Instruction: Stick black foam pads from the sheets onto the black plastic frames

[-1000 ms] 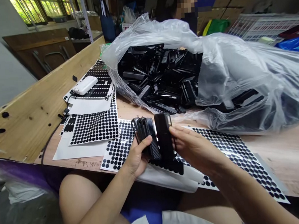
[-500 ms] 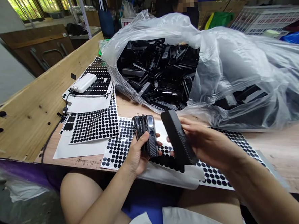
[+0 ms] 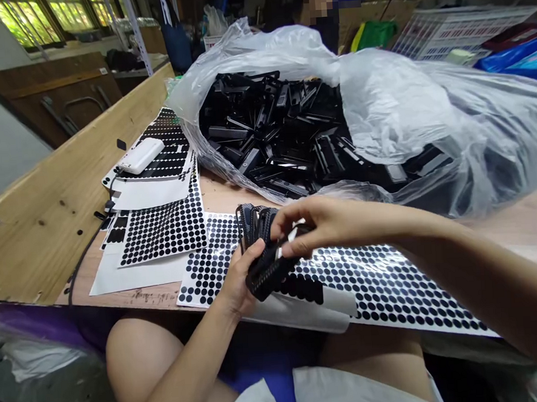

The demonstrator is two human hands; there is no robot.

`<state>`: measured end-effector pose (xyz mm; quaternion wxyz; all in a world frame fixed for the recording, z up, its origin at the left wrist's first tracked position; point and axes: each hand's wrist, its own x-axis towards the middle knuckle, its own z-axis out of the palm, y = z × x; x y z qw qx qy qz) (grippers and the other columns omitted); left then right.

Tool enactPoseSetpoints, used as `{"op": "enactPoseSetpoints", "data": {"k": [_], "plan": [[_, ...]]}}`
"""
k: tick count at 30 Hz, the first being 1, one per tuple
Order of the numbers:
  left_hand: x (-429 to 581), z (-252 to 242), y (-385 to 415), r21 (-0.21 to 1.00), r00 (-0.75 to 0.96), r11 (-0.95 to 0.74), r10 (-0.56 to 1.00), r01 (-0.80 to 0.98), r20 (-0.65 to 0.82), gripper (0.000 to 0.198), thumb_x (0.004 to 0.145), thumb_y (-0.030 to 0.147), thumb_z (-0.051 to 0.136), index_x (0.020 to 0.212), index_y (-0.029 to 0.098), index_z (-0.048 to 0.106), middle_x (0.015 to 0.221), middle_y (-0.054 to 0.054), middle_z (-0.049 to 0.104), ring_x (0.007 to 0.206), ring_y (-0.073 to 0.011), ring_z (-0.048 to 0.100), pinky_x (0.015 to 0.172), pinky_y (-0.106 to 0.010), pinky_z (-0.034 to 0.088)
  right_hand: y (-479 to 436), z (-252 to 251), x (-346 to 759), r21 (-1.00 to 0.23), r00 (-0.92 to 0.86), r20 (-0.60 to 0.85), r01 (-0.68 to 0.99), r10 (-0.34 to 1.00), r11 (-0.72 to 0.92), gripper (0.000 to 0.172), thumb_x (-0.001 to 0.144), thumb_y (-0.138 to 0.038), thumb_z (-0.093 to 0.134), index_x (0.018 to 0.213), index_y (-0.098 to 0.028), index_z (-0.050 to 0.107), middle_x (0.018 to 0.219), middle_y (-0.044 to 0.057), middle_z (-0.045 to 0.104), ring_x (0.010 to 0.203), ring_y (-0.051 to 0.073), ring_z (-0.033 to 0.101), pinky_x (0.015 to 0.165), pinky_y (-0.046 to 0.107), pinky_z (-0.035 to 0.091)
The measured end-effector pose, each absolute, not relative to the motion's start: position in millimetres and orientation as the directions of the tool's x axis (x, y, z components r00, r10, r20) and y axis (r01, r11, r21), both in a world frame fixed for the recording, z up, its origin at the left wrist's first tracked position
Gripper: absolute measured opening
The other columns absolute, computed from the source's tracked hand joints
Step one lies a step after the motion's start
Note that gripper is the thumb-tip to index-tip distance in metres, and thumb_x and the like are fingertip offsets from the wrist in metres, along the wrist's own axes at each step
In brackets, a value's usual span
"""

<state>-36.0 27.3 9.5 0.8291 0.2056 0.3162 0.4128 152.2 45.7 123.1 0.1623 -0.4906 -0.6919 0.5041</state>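
My left hand (image 3: 239, 281) is wrapped round a stack of black textured plastic parts (image 3: 250, 221), held upright above the table's front edge. My right hand (image 3: 304, 226) grips another black part (image 3: 271, 276), which is tilted and overlaps the front of the stack. Its fingers partly hide both. Beneath the hands lies a white sheet of black round stickers (image 3: 368, 280), with a bare strip of backing curling at its front edge. Behind them, a clear plastic bag (image 3: 381, 109) gapes open, full of similar black parts (image 3: 282, 127).
More sticker sheets (image 3: 161, 232) lie on the left, with a white box-shaped device (image 3: 142, 155) and its black cable on them. A raised wooden board (image 3: 68, 201) borders the table's left side. A person stands in the background behind the bag.
My right hand has moved left, bringing its black part from beside the stack to against it, and the part has turned. The view has shifted slightly, and the bag's near flap sits lower.
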Motion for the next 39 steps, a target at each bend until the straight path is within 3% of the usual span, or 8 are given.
{"op": "enactPoseSetpoints", "data": {"k": [8,12,17,22,29,34,36,39], "plan": [[-39,11,27,0.619,0.501,0.568,0.81,-0.542,-0.305,0.084,0.061,0.044,0.096,0.129,0.018,0.054,0.093,-0.005,0.075,0.073,-0.0232,0.076,0.052,-0.026,0.061,50,94,140,-0.882,-0.133,0.059,0.457,0.989,0.114,0.045,0.07,-0.044,0.087,0.106,-0.022,0.071,0.109,0.009,0.072,0.08,0.023,0.071,0.057,0.033,0.06],[-38,11,26,0.637,0.494,0.57,0.808,-0.519,-0.32,0.07,0.064,0.036,0.094,0.12,0.019,0.055,0.087,-0.002,0.072,0.069,-0.0219,0.075,0.051,-0.026,0.06,42,83,167,-0.759,0.022,0.204,0.635,0.979,0.145,0.03,0.087,-0.048,0.07,0.104,-0.024,0.073,0.102,0.009,0.075,0.087,0.027,0.072,0.068,0.039,0.06],[-39,10,27,0.629,0.509,0.577,0.802,-0.521,-0.313,0.064,0.064,0.035,0.094,0.113,0.017,0.057,0.088,-0.002,0.071,0.071,-0.0195,0.074,0.055,-0.028,0.064,28,47,219,-0.362,0.118,0.006,0.926,0.993,-0.108,0.014,0.078,-0.026,0.069,0.065,-0.024,0.07,0.067,0.006,0.073,0.063,0.027,0.067,0.061,0.039,0.05],[-38,12,27,0.636,0.494,0.578,0.803,-0.512,-0.332,0.062,0.065,0.034,0.094,0.112,0.017,0.057,0.089,-0.002,0.071,0.073,-0.0195,0.073,0.056,-0.029,0.065,24,18,229,-0.37,0.111,0.002,0.923,0.994,-0.103,0.012,0.08,-0.032,0.067,0.074,-0.024,0.074,0.082,0.008,0.078,0.074,0.029,0.069,0.066,0.04,0.05],[-37,12,26,0.637,0.486,0.575,0.806,-0.514,-0.337,0.059,0.066,0.035,0.094,0.108,0.017,0.057,0.088,-0.002,0.07,0.075,-0.0211,0.074,0.058,-0.03,0.065,38,22,238,-0.501,0.116,-0.078,0.854,0.99,-0.14,0.018,0.072,-0.039,0.075,0.062,-0.025,0.069,0.065,0.005,0.073,0.062,0.023,0.065,0.061,0.036,0.05],[-36,9,26,0.623,0.515,0.593,0.791,-0.51,-0.33,0.061,0.067,0.036,0.093,0.112,0.019,0.056,0.091,-0.003,0.072,0.083,-0.0263,0.076,0.062,-0.036,0.067,14,52,199,-0.887,0.054,-0.267,0.376,0.962,-0.268,0.043,0.07,-0.064,0.08,0.071,-0.022,0.071,0.072,0.005,0.067,0.067,0.02,0.062,0.053,0.03,0.052],[-36,9,26,0.622,0.513,0.593,0.792,-0.511,-0.332,0.062,0.067,0.036,0.094,0.113,0.019,0.056,0.091,-0.003,0.072,0.081,-0.0257,0.076,0.062,-0.035,0.067,5,63,174,-0.934,-0.037,-0.35,0.082,0.936,-0.346,0.042,0.064,-0.059,0.088,0.07,-0.021,0.07,0.073,0.004,0.065,0.069,0.018,0.061,0.053,0.027,0.052],[-35,10,26,0.629,0.502,0.58,0.801,-0.518,-0.326,0.064,0.066,0.037,0.094,0.115,0.019,0.057,0.094,-0.004,0.073,0.082,-0.0259,0.076,0.064,-0.035,0.067,1,71,146,-0.929,-0.089,-0.362,-0.046,0.928,-0.367,0.039,0.062,-0.052,0.092,0.068,-0.02,0.071,0.073,0.002,0.064,0.071,0.017,0.063,0.057,0.026,0.054]]}}
